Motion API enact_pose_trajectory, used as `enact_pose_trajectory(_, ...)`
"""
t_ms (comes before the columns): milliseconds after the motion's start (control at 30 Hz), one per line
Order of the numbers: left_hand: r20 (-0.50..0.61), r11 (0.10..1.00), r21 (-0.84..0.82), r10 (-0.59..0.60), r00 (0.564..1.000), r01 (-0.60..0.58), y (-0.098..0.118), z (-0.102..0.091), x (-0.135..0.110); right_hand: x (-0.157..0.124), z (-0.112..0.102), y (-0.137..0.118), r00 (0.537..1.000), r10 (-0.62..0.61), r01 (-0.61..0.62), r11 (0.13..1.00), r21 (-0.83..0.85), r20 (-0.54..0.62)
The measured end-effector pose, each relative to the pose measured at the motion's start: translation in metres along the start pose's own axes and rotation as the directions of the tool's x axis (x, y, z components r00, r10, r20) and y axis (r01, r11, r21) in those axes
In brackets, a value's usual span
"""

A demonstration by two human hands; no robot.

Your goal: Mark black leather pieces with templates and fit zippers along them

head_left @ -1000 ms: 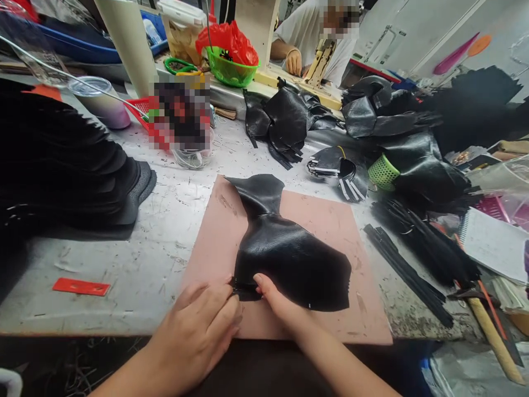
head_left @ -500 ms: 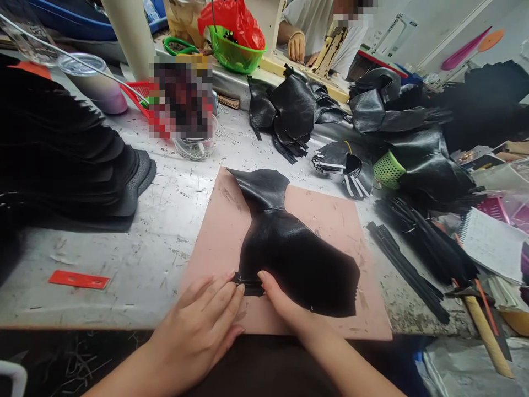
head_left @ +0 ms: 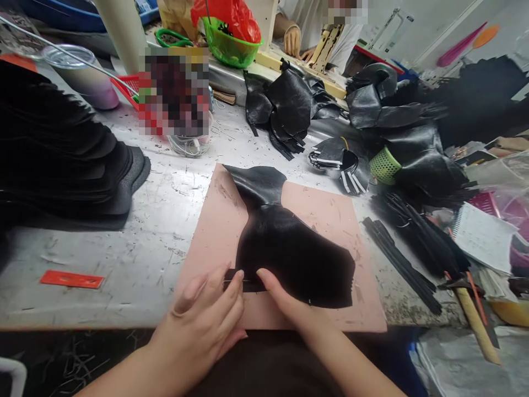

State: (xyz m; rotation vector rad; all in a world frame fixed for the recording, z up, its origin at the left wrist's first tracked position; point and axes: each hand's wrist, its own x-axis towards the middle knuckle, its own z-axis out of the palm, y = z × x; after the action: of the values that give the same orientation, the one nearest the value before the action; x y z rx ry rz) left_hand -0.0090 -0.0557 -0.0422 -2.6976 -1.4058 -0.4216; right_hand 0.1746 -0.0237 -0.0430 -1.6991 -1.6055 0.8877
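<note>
A glossy black leather piece (head_left: 289,248), narrow at its far end and wide near me, lies on a pink board (head_left: 322,201). Along its lower left edge runs a short black strip (head_left: 252,285). My left hand (head_left: 210,309) has its fingertips at the strip's left end, with the fingers close together and the thumb lower down. The thumb of my right hand (head_left: 291,306) presses on top of the leather by the strip's right end. The other right fingers are hidden under the leather and the hand.
Stacked black sheets (head_left: 74,165) fill the left side, near a red flat piece (head_left: 71,279). Black leather parts (head_left: 289,102) lie at the back. Black strips (head_left: 400,264), a notebook (head_left: 481,237) and a hammer (head_left: 475,320) are on the right. A co-worker's hand (head_left: 292,39) is beyond.
The view has shifted slightly. My left fingers have lifted and spread a little at the strip, showing more of its left end. My right hand stays on the leather.
</note>
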Motion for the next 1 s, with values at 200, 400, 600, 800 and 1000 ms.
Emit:
enact_pose_trajectory(200, -0.070, 1.000, 0.007, 0.013, 0.997, -0.013, 0.006, 0.004, 0.004, -0.002, -0.018, -0.005, 0.973, 0.085, -0.116, 0.984, -0.139, -0.213)
enact_pose_trajectory(400, -0.068, 1.000, -0.014, 0.006, 0.998, -0.007, 0.007, 0.000, 0.006, 0.000, -0.020, 0.004, 0.993, -0.054, 0.033, 0.980, -0.198, -0.105)
enact_pose_trajectory(600, -0.061, 0.998, -0.035, -0.054, 0.997, 0.052, 0.011, 0.001, 0.012, -0.001, -0.020, 0.001, 0.987, -0.130, 0.110, 0.975, -0.194, -0.094)
enact_pose_trajectory(800, -0.061, 0.996, -0.038, -0.082, 0.995, 0.080, 0.014, 0.003, 0.015, -0.001, -0.020, 0.000, 0.990, -0.115, 0.103, 0.986, -0.130, -0.083)
enact_pose_trajectory(1000, -0.032, 0.999, -0.001, -0.049, 0.998, 0.049, 0.014, -0.003, 0.023, 0.000, -0.021, -0.004, 0.995, -0.097, 0.095, 0.994, -0.048, -0.039)
